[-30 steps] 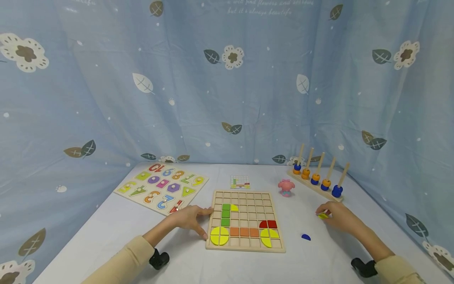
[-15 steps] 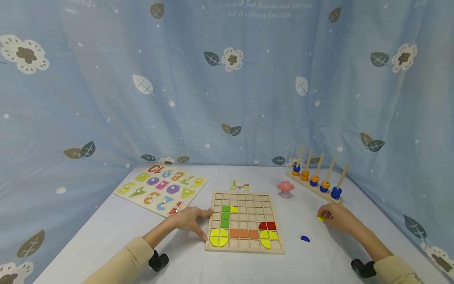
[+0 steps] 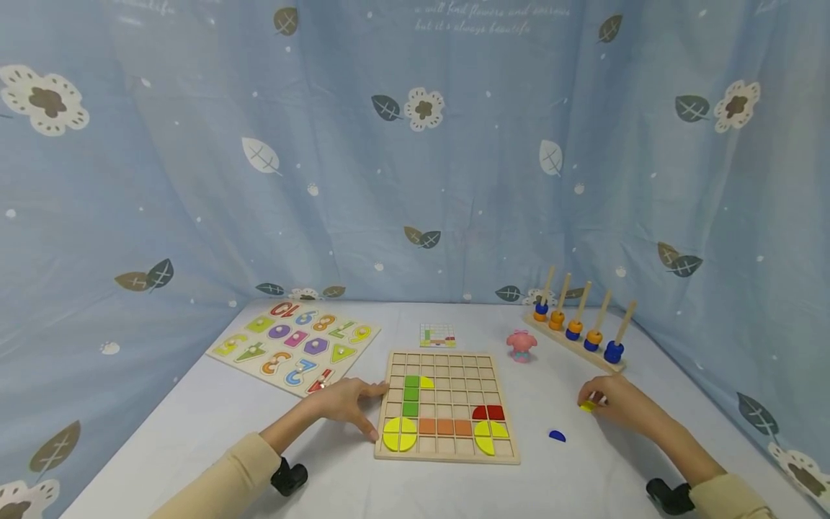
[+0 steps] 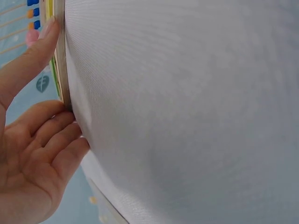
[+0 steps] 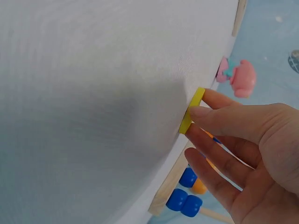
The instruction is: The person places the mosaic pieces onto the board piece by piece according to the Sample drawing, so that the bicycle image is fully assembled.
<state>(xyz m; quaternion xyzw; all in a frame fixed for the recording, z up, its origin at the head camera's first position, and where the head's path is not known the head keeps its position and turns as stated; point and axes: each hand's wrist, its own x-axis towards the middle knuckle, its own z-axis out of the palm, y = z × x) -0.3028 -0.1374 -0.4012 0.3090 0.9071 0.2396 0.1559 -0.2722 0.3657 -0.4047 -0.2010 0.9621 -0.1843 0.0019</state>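
My left hand [image 3: 346, 402] spreads along the left edge of a wooden grid board [image 3: 447, 459], thumb and fingertips touching its side. In the left wrist view, the thumb [image 4: 35, 60] lies against that edge. Set in the board are green squares [image 3: 411, 395], orange squares [image 3: 445, 427], red pieces [image 3: 488, 413], a yellow circle [image 3: 400, 434], a partial yellow disc [image 3: 491, 437] and a small yellow quarter [image 3: 426, 383]. Right of the board, my right hand [image 3: 616, 402] pinches a thin yellow puzzle piece [image 5: 192, 111] between thumb and fingers, close over the table. A blue half-round piece [image 3: 557, 436] lies nearby.
A number puzzle [image 3: 295, 346] lies back left. Behind the board is a small pattern card [image 3: 437, 335]. A pink toy figure [image 3: 521, 345] stands beyond the board's right corner. At the back right is a wooden peg stand [image 3: 573, 339] with blue and orange beads.
The yellow piece has shifted and turned slightly in my right fingers, which stay near the same spot. My left hand keeps its place at the board's edge.
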